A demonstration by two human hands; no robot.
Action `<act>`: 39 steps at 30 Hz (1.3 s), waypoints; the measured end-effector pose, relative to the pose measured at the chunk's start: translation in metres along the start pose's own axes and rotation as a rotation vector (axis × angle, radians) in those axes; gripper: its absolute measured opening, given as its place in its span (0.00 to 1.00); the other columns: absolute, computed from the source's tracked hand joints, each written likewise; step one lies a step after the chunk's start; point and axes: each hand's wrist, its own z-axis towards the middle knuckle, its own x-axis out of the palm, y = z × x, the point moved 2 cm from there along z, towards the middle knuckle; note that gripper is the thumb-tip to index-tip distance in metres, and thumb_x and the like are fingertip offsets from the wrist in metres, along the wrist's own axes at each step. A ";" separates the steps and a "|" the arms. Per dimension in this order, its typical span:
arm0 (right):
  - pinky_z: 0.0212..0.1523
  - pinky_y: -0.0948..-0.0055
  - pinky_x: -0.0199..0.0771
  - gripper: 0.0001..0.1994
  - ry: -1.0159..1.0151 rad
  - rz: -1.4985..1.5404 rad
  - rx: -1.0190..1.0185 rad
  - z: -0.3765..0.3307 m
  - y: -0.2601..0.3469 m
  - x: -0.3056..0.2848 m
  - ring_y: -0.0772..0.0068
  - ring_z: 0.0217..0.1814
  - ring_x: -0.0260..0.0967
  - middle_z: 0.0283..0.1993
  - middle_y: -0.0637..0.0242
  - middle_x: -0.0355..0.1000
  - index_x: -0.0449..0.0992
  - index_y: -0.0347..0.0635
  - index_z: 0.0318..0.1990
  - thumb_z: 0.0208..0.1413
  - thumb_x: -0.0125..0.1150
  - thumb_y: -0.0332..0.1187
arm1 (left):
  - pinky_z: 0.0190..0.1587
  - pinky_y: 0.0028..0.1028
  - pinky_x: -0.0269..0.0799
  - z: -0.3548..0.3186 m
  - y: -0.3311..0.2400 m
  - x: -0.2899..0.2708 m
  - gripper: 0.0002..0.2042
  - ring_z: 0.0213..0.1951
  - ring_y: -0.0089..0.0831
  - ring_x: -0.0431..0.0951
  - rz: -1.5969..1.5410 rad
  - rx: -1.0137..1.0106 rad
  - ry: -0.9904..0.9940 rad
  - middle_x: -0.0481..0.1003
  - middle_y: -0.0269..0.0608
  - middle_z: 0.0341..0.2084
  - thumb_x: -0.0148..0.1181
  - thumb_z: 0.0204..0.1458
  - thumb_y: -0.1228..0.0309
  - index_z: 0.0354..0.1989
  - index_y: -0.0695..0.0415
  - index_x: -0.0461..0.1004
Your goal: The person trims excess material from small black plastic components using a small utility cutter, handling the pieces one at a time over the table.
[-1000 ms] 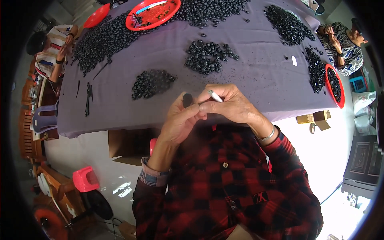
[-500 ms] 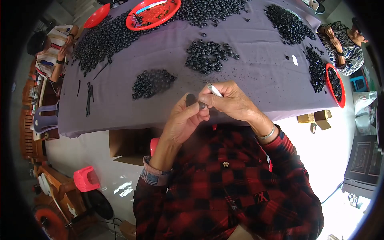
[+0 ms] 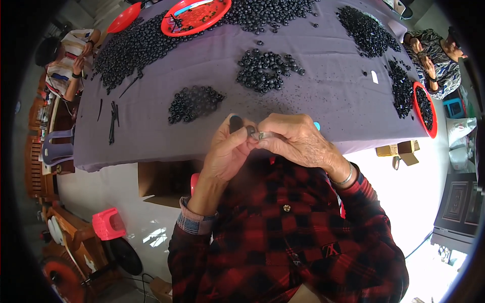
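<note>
While the left hand (image 3: 226, 150) pinches a seemingly unfinished round black part (image 3: 250, 130) beside the blade (image 3: 273, 135) the right hand (image 3: 299, 140) grips, I can't tell which piles (image 3: 265, 71) on the tablecloth (image 3: 146, 139) are done.

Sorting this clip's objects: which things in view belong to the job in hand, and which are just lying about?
In the job:
- black bead, in the left hand
- bladed tool, in the right hand
- nearest bead pile, probably

Seemingly just about:
- purple chair
- pink stool
- right-side cardboard box
</note>
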 end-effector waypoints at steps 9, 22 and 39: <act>0.33 0.70 0.73 0.07 -0.004 -0.038 -0.041 0.001 -0.003 -0.001 0.64 0.32 0.73 0.31 0.64 0.75 0.77 0.37 0.36 0.55 0.64 0.31 | 0.42 0.29 0.74 0.001 0.002 -0.003 0.05 0.36 0.26 0.75 0.013 -0.023 0.028 0.74 0.38 0.33 0.57 0.58 0.72 0.38 0.58 0.68; 0.30 0.71 0.72 0.07 -0.016 -0.046 0.003 0.001 -0.005 -0.001 0.65 0.29 0.73 0.29 0.63 0.75 0.78 0.37 0.34 0.52 0.66 0.30 | 0.42 0.29 0.75 0.000 0.004 -0.004 0.05 0.37 0.26 0.76 0.025 -0.052 0.013 0.75 0.38 0.34 0.56 0.58 0.72 0.38 0.57 0.68; 0.31 0.79 0.66 0.09 -0.062 0.353 0.293 0.000 -0.023 -0.009 0.83 0.29 0.62 0.28 0.71 0.69 0.76 0.35 0.40 0.59 0.59 0.33 | 0.40 0.30 0.74 -0.001 0.005 0.000 0.04 0.33 0.26 0.73 0.027 -0.114 0.004 0.72 0.37 0.30 0.56 0.55 0.75 0.37 0.58 0.68</act>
